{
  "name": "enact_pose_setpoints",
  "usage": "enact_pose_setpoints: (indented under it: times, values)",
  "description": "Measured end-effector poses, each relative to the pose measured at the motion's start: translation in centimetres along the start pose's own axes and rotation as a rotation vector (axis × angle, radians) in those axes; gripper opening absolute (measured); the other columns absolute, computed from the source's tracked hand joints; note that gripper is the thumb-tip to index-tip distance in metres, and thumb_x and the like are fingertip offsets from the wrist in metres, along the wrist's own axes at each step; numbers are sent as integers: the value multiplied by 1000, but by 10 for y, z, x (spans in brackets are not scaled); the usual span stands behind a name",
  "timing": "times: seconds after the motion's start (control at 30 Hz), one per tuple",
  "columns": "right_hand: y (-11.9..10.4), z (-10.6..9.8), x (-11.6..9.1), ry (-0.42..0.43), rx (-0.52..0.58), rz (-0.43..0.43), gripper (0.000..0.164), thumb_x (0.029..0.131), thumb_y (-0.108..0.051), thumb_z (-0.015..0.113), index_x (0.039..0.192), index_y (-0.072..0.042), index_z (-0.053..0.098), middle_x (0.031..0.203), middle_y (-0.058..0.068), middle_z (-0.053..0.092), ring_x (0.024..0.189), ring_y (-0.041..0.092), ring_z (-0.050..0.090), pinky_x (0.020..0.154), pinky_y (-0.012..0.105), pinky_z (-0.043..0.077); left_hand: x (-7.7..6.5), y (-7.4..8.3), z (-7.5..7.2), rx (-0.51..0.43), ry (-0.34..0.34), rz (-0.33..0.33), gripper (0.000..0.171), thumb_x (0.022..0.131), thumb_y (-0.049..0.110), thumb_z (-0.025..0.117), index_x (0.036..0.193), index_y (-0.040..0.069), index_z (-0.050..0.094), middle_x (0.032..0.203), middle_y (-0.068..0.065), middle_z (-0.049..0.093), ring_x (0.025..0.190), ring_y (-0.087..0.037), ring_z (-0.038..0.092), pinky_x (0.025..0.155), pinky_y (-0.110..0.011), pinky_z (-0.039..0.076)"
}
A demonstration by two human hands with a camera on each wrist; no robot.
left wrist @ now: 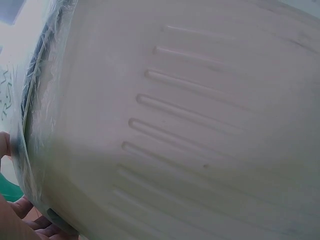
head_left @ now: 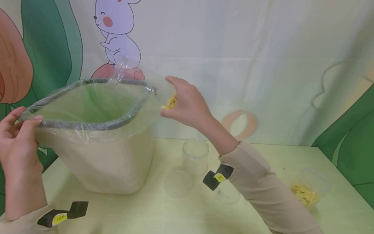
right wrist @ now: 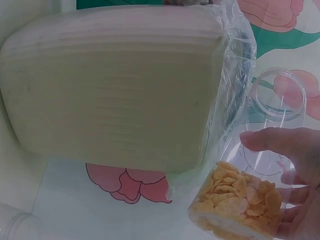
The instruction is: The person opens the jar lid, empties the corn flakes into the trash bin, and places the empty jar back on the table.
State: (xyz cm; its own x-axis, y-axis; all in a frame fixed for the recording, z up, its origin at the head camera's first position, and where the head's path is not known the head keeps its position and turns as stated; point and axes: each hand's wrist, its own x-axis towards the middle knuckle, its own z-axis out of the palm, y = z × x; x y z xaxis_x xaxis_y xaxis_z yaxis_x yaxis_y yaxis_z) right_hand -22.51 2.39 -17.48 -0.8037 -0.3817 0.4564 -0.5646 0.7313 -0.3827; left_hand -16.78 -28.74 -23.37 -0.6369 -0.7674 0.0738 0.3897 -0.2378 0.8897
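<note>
A pale waste bin [head_left: 102, 159] stands tilted on the table, its grey rim [head_left: 87, 126] covered by a clear plastic liner. My left hand [head_left: 21, 146] grips the near left corner of that rim through the liner. In the left wrist view the bin's ribbed wall [left wrist: 200, 125] fills most of the picture, with some fingers [left wrist: 47, 227] at the lower left. My right hand [head_left: 190, 104] holds a clear plastic jar [right wrist: 272, 117] around its body. Yellow cornflakes [right wrist: 240, 200] lie at the jar's base end. The jar's open mouth points toward the bin's opening.
Another clear jar [head_left: 195, 152] stands upright beside the bin. One clear round lid [head_left: 178, 183] lies in front of it, and another [head_left: 228, 193] lies near my right sleeve. A clear container of cornflakes [head_left: 305, 195] sits at the right. Behind the table hangs a printed curtain [head_left: 263, 65].
</note>
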Motion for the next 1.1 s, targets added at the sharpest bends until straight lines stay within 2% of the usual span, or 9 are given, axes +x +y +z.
enact_pose_setpoints:
  times: [0.1,0.27,0.43,0.63,0.87,1.1]
  values:
    - [-3,0,3,-7,-28,-2,80,70,-24,76,139,-10,36,138,4,42,99,18,50,90,31,42,0,0,0,1,2,-5,35,77,5,69,108,19,61,89,3,45,69,-7,39,46,-16,25]
    - [-7,-2,9,-7,-95,-23,79,71,-23,75,138,-10,36,138,5,42,93,17,50,78,30,46,0,0,0,10,4,-4,35,78,5,69,108,20,61,90,3,45,69,-7,39,46,-16,25]
    - [-13,-3,14,-5,-186,-36,78,71,-23,73,139,-10,36,137,6,43,112,22,48,75,31,47,-1,-1,0,17,5,-3,34,78,5,69,109,20,61,90,3,44,69,-7,39,46,-15,25]
    - [-18,-3,20,3,-292,-78,76,72,-21,71,138,-9,36,135,6,45,117,24,47,81,30,47,-2,1,0,25,5,-12,35,79,6,69,109,21,60,91,4,44,70,-7,39,47,-15,27]
    - [-25,-2,25,8,-397,-117,67,75,-14,63,137,-7,38,131,6,48,116,24,48,87,29,44,-3,2,-1,33,8,-21,36,79,7,68,111,21,59,91,3,43,72,-7,40,48,-15,28]
    - [-31,-2,31,-28,-499,-113,71,74,-18,66,137,-6,36,131,7,48,117,25,47,98,29,37,-3,0,0,27,-5,-14,35,80,6,67,110,21,59,90,3,42,67,-7,37,46,-16,26]
